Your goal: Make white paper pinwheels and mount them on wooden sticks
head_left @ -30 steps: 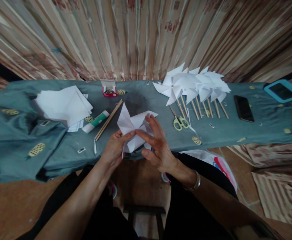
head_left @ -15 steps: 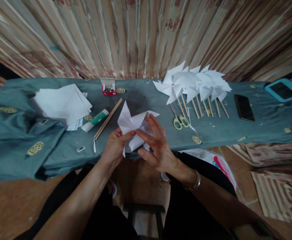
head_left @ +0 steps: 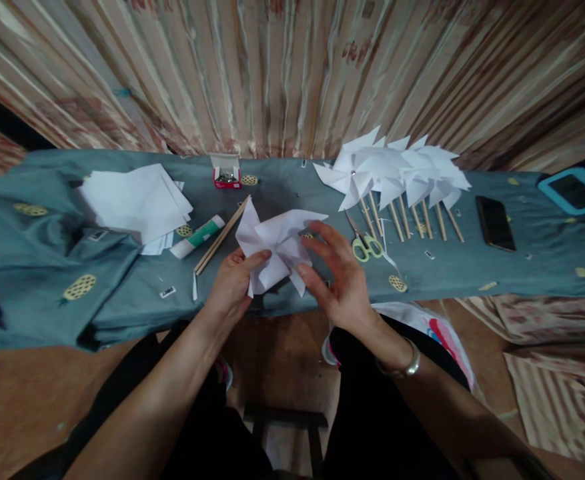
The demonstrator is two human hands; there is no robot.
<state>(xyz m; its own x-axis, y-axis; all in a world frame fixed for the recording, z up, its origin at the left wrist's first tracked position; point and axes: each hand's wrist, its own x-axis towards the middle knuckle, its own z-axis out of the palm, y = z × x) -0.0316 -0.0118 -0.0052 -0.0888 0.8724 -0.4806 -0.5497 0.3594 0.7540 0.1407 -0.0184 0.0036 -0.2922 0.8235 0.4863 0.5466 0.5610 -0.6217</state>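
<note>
A white paper pinwheel [head_left: 277,243], its blades folded in toward the centre, is held just above the table's near edge. My left hand [head_left: 232,283] grips it from the left, the thumb pressed near the middle and the other fingers partly hidden underneath. My right hand [head_left: 339,280] is beside the right blades, thumb and fingers spread apart; whether the fingertips touch the paper I cannot tell. Left of the pinwheel lie wooden sticks [head_left: 222,237] and a green-and-white glue stick [head_left: 198,237]. Scissors with light green handles [head_left: 367,249] lie to the right.
Finished pinwheels on sticks [head_left: 362,163] overlap in a row at the back right. White paper sheets [head_left: 135,200] are piled at left, near a small red box [head_left: 227,177] of metal pieces. A phone [head_left: 495,223] and a blue-framed device [head_left: 577,191] lie far right on the tablecloth [head_left: 282,183].
My right hand has drawn back to the right from the pinwheel's centre, its fingers apart. The pinwheel's blades now show more spread out, while my left hand keeps hold.
</note>
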